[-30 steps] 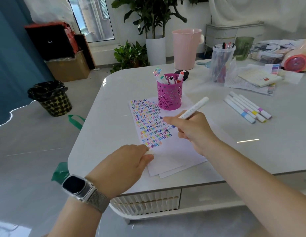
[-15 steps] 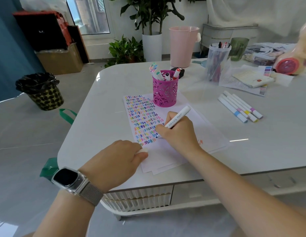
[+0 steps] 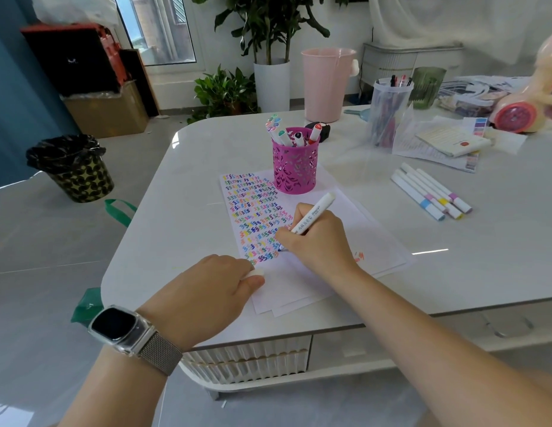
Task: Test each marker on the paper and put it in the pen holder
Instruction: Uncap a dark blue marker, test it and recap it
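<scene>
My right hand grips a white marker with its blue tip down on the paper, at the lower end of the rows of coloured test marks. My left hand rests on the paper's near left corner, fingers curled around a small white cap. The magenta pen holder stands on the paper's far edge with several markers in it. Several white markers with pastel bands lie on the table to the right.
A clear plastic jar of pens, loose papers and a booklet sit at the back right beside a pink toy. A small black object lies behind the holder. The white table's rounded corner is at the left.
My right hand brought the marker down from above the paper and set its tip on the sheet. It now sits at the lower rows of marks. My left hand stayed on the paper corner.
</scene>
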Motion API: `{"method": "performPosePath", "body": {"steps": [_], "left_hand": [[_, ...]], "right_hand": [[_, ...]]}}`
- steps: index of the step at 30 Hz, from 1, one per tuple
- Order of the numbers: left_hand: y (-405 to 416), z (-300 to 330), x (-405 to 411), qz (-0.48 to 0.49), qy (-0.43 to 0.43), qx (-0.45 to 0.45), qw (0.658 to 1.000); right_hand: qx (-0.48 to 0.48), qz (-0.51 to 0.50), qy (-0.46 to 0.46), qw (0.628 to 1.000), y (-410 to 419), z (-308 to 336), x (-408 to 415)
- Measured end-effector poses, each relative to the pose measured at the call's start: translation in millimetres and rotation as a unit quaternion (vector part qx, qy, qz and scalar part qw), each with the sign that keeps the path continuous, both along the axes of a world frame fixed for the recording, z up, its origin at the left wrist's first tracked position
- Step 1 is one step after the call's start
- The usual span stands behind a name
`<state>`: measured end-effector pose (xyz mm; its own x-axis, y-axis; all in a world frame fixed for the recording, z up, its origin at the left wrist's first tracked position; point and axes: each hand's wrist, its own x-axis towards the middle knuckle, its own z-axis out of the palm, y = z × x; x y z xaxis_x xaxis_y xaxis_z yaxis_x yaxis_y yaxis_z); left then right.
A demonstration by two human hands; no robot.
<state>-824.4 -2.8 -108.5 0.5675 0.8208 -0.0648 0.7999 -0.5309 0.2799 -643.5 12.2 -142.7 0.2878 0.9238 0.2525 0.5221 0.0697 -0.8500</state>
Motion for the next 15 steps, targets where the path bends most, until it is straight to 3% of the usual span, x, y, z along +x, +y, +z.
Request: {"method": "performPosePath", "body": {"steps": [15], "left_hand": [[-2.6, 5.4, 0.1, 0.006, 0.008, -0.017, 1.0]], "right_hand": [[-0.009, -0.004, 0.008, 1.0, 2.2, 0.2, 0.9]]}}
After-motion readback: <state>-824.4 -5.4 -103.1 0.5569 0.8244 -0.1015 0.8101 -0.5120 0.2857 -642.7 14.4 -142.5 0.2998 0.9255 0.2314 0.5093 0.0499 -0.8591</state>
